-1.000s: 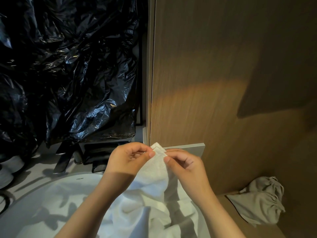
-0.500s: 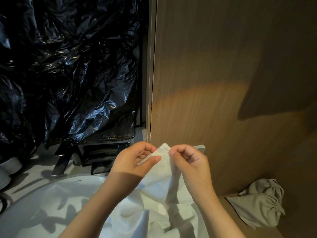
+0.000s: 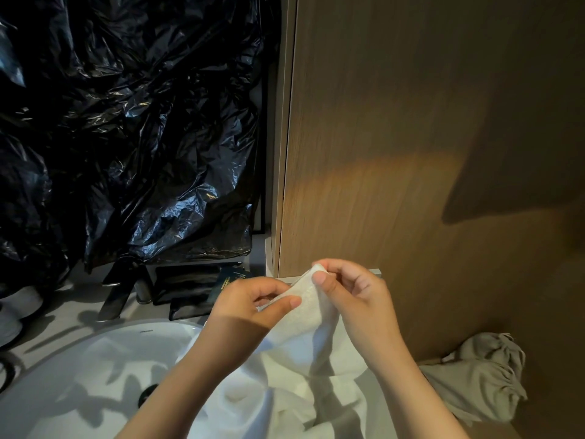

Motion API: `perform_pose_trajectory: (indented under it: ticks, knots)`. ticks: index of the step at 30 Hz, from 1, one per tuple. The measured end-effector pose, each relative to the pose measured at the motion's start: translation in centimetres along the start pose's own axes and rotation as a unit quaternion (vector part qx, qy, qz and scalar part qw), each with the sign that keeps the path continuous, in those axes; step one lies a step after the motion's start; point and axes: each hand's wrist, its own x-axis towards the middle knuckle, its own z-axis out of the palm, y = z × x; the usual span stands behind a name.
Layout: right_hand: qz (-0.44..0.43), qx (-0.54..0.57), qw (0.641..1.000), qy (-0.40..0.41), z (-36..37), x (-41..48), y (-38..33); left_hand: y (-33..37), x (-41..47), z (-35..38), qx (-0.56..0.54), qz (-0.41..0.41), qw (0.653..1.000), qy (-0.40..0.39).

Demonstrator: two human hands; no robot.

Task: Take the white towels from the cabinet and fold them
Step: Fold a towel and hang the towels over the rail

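Note:
A white towel (image 3: pixel 304 359) hangs bunched in front of me, its lower part draped over the right side of a white basin (image 3: pixel 95 369). My left hand (image 3: pixel 253 308) pinches the towel's top edge between thumb and fingers. Just to its right, my right hand (image 3: pixel 357 299) pinches the corner of the same edge, held a little higher. The two hands are close together with a short strip of towel between them. The towel's lower end is out of the frame.
A wooden cabinet panel (image 3: pixel 411 153) fills the right side. A grey drawstring cloth bag (image 3: pixel 478 375) lies on the shelf at lower right. Crumpled black plastic sheeting (image 3: pixel 126 137) covers the left, with dark flat packets (image 3: pixel 190 289) and white cups (image 3: pixel 22 302) on the counter.
Both hands have worked along the towel's top edge: the right hand rose slightly with the corner, the left slid lower along the edge. The view shifted a little.

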Motion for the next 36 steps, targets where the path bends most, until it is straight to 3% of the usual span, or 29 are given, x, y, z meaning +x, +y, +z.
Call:
perform_pose_trajectory:
  ticks: [4, 9, 11, 17, 22, 32, 36]
  knots:
    - [-0.018, -0.009, 1.000, 0.000, -0.1, -0.1, -0.5, -0.6, 0.0, -0.5, -0.004, -0.001, 1.000, -0.013]
    - [-0.040, -0.004, 0.999, -0.028, -0.7, -0.1, -1.5, -1.4, 0.3, -1.4, 0.007, 0.013, 0.992, -0.124]
    - [-0.047, -0.005, 0.999, -0.027, -1.0, 0.0, -1.7, -1.7, 0.5, -1.5, 0.022, 0.020, 0.991, -0.131]
    - [-0.069, -0.021, 0.996, 0.055, -2.2, 0.5, -2.6, -0.8, 0.7, -1.3, 0.022, 0.099, 0.994, -0.028]
    - [-0.119, -0.048, 0.985, 0.118, -3.1, 2.0, -4.4, 0.7, 1.3, -0.9, 0.063, 0.156, 0.983, -0.078]
    - [-0.163, -0.139, 0.961, 0.173, -5.6, 2.8, -4.9, -1.6, 1.5, -1.7, 0.085, 0.066, 0.993, -0.056]
    - [-0.162, -0.144, 0.956, 0.196, -5.8, 2.5, -4.1, -0.4, 1.5, -2.4, 0.067, 0.079, 0.994, 0.037]
